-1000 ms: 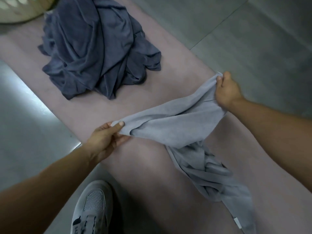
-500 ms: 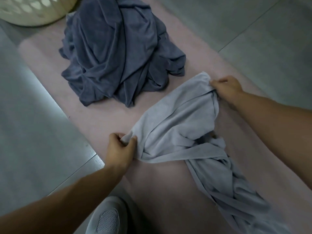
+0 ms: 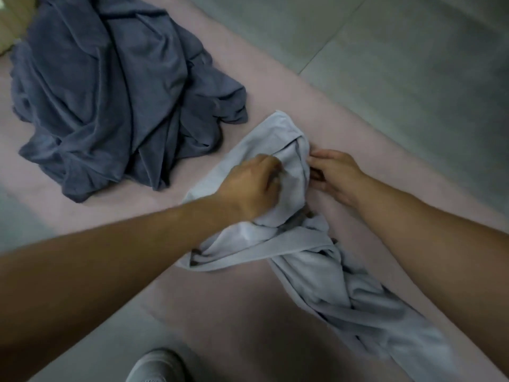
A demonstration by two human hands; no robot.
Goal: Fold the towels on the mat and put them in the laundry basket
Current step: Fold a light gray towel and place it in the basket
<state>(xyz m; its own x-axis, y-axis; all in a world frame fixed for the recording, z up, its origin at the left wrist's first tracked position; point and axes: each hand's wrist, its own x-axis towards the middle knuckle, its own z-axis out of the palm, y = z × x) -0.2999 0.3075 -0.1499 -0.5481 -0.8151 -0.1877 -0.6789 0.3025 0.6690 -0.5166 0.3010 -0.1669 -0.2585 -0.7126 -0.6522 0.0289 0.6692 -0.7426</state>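
A pale sneaker is seen at the bottom edge, set on the grey tiled floor just beside the pink mat. A light grey towel is laid across the mat, unfolded and twisted, its crumpled tail trailing toward the lower right corner while its upper end is bunched between the two hands. Both bare forearms are stretched forward over the mat. The left hand is pressed knuckles-up onto the upper part of the towel, its fingers curled down into the cloth and a fold gripped under them, though the fingertips are smeared by motion blur. The right hand is placed just beside it at the towel's right edge, where the fabric is pinched between the thumb and curled fingers. The hands are held close together but apart, with a ridge of grey cloth between them. Farther up the mat, near the grey towel but not touching it, a heap of dark blue towels is piled loosely, unfolded. At the top left corner, behind that heap, only a sliver of a cream laundry basket is shown; nothing of its inside can be made out.
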